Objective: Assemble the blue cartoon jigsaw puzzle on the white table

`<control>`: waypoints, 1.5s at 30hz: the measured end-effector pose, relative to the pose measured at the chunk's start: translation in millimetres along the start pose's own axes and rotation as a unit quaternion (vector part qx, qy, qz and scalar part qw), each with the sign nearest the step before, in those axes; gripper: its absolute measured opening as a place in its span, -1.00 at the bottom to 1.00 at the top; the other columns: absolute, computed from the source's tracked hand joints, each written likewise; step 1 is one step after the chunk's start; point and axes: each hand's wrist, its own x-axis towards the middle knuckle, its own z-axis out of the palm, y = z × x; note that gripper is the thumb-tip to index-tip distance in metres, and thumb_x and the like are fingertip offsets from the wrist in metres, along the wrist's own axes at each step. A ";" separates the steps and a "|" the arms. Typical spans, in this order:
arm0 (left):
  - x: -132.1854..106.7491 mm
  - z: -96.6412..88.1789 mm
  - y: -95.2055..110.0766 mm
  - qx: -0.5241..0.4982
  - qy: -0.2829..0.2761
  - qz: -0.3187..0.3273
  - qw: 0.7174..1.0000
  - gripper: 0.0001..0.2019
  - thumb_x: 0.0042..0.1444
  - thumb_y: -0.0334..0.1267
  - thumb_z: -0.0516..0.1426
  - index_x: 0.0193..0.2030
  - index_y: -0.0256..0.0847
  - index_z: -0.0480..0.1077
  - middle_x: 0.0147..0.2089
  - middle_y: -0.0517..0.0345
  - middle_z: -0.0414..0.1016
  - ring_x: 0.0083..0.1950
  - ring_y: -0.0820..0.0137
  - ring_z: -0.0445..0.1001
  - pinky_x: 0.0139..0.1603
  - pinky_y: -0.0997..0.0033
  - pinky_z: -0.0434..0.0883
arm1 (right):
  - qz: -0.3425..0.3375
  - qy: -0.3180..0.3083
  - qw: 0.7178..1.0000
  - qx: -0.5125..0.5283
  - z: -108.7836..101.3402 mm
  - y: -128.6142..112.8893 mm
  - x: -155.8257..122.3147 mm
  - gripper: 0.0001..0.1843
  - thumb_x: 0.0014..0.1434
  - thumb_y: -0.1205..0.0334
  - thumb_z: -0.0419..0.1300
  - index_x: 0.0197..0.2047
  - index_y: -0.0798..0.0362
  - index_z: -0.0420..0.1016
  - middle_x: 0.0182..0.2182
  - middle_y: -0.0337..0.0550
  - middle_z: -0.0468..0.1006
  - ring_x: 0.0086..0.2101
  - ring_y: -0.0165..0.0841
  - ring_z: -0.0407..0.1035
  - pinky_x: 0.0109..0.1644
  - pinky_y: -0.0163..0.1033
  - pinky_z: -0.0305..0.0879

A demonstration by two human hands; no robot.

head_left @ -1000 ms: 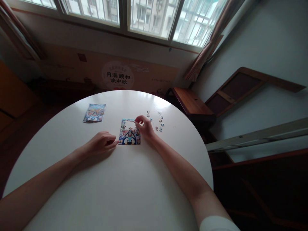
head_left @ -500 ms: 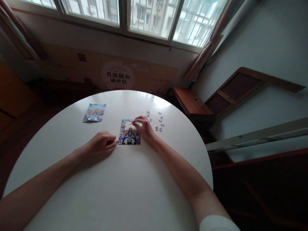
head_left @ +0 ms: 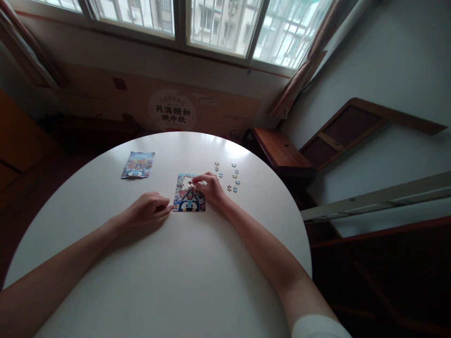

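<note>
A small colourful jigsaw puzzle (head_left: pixel 186 197) lies near the middle of the round white table (head_left: pixel 169 272). My right hand (head_left: pixel 208 188) hovers over its upper right part, fingers pinched on a puzzle piece (head_left: pixel 191 181) held at the puzzle's unfilled top area. My left hand (head_left: pixel 148 209) rests on the table with curled fingers, its fingertips touching the puzzle's lower left corner. Several loose puzzle pieces (head_left: pixel 230 177) lie scattered just right of the puzzle.
A printed picture card (head_left: pixel 138 165) lies on the table to the far left. A wooden bench (head_left: pixel 278 150) stands past the table's right edge, under a window with a curtain (head_left: pixel 299 70). A cardboard panel (head_left: pixel 169 110) leans on the wall.
My right hand has moved left over the puzzle's top, carrying the pinched piece toward the gap. My left hand has stayed in place.
</note>
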 end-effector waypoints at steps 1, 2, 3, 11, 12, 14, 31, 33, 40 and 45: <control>-0.2 0.3 -0.3 0.002 0.000 -0.001 1.000 -0.62 0.21 -0.25 0.05 -0.62 -0.21 0.06 -0.65 0.32 0.02 -0.56 0.53 0.03 -0.43 0.45 0.02 | 0.003 -0.003 1.000 0.000 -0.1 -0.3 -0.2 -0.86 0.12 0.38 0.27 -0.30 -0.05 0.62 -0.32 -0.21 0.63 -0.20 -0.29 0.41 0.02 -0.11 0.26; -0.4 0.4 -0.4 0.004 0.000 -0.002 1.000 -0.61 0.21 -0.25 0.05 -0.62 -0.21 0.06 -0.65 0.32 0.02 -0.56 0.53 0.03 -0.43 0.45 0.02 | 0.005 -0.005 1.000 -0.001 -0.2 -0.5 -0.4 -0.86 0.12 0.38 0.28 -0.30 -0.05 0.62 -0.32 -0.21 0.63 -0.20 -0.28 0.40 0.03 -0.09 0.25; -0.5 0.4 -0.5 0.006 -0.001 -0.003 1.000 -0.61 0.21 -0.25 0.05 -0.61 -0.21 0.06 -0.65 0.32 0.02 -0.56 0.52 0.04 -0.43 0.45 0.02 | 0.006 -0.007 1.000 -0.003 -0.3 -0.6 -0.5 -0.86 0.11 0.37 0.28 -0.29 -0.06 0.62 -0.32 -0.21 0.63 -0.19 -0.28 0.40 0.04 -0.08 0.24; -0.4 0.8 -1.1 0.010 0.000 -0.003 1.000 -0.62 0.21 -0.24 0.05 -0.61 -0.21 0.07 -0.64 0.32 0.03 -0.55 0.52 0.06 -0.44 0.45 0.02 | 0.008 -0.015 1.000 -0.020 -2.0 -2.9 -1.4 -0.90 0.08 0.36 0.32 -0.33 -0.04 0.62 -0.33 -0.15 0.58 -0.15 -0.26 0.35 0.05 -0.06 0.17; -0.5 1.1 -1.4 0.010 0.001 -0.002 1.000 -0.62 0.21 -0.25 0.05 -0.61 -0.21 0.07 -0.64 0.32 0.03 -0.56 0.52 0.06 -0.44 0.45 0.02 | 0.004 -0.016 1.000 -0.022 -2.1 -2.8 -1.4 -0.90 0.09 0.35 0.31 -0.33 -0.04 0.62 -0.33 -0.16 0.58 -0.15 -0.25 0.34 0.05 -0.06 0.16; -0.8 1.3 -1.6 0.010 0.004 0.000 1.000 -0.62 0.21 -0.25 0.06 -0.62 -0.21 0.06 -0.65 0.33 0.01 -0.56 0.53 0.04 -0.44 0.45 0.02 | -0.008 -0.018 0.999 -0.030 -2.2 -2.1 -1.4 -0.91 0.12 0.33 0.29 -0.33 -0.04 0.61 -0.32 -0.18 0.59 -0.15 -0.25 0.32 0.05 -0.07 0.14; -0.2 1.3 -0.8 0.011 -0.003 -0.010 1.000 -0.62 0.21 -0.24 0.04 -0.62 -0.21 0.07 -0.65 0.31 0.04 -0.56 0.52 0.07 -0.44 0.45 0.02 | -0.013 -0.030 0.999 -0.043 1.7 4.5 -0.3 -0.90 0.17 0.30 0.26 -0.30 -0.04 0.63 -0.30 -0.18 0.62 -0.19 -0.27 0.32 0.01 -0.12 0.11; -0.1 0.8 -0.3 0.012 -0.003 -0.009 1.000 -0.61 0.22 -0.24 0.04 -0.62 -0.21 0.07 -0.65 0.31 0.04 -0.56 0.52 0.06 -0.44 0.45 0.02 | -0.014 -0.028 0.998 -0.048 1.6 4.5 -0.4 -0.90 0.17 0.30 0.26 -0.29 -0.03 0.63 -0.30 -0.17 0.61 -0.18 -0.27 0.31 0.01 -0.12 0.12; 0.2 -0.9 0.9 0.000 0.000 0.000 1.000 -0.63 0.19 -0.28 0.06 -0.63 -0.21 0.10 -0.66 0.32 0.05 -0.57 0.52 0.05 -0.44 0.45 0.03 | -0.011 -0.035 0.998 -0.055 0.9 2.8 -0.9 -0.89 0.16 0.31 0.26 -0.28 -0.05 0.63 -0.30 -0.18 0.60 -0.16 -0.25 0.29 0.02 -0.11 0.12; 0.6 -0.6 1.1 -0.001 0.010 0.001 1.000 -0.63 0.18 -0.29 0.07 -0.64 -0.21 0.10 -0.66 0.32 0.05 -0.57 0.52 0.04 -0.45 0.45 0.01 | -0.009 -0.036 0.998 -0.058 0.4 2.0 -0.4 -0.85 0.15 0.33 0.26 -0.25 -0.06 0.64 -0.26 -0.16 0.59 -0.14 -0.24 0.27 0.04 -0.09 0.13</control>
